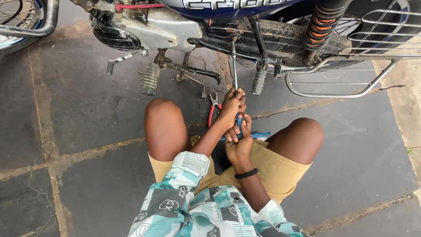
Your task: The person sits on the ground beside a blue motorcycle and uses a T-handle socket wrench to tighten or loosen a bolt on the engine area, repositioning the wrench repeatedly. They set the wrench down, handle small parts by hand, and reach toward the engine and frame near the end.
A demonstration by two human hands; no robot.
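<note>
I squat facing the underside of a motorcycle (175, 30). A long screwdriver (234, 66) runs from my hands up to the machine's lower frame. My left hand (231, 106) is closed around the top of its blue handle, where the metal shaft begins. Just below, my right hand (239, 142), with a black band on the wrist, grips the lower part of the handle. Both hands sit between my bare knees. The screwdriver's tip is lost against the dark, dirty frame.
Red-handled pliers (213, 107) lie on the stone paving next to my left hand. Two ribbed footpegs (150, 79) (258, 81) hang low. A chrome side guard (351, 70) and an orange-coiled shock absorber (322, 22) are at right. A wheel (17, 17) shows top left.
</note>
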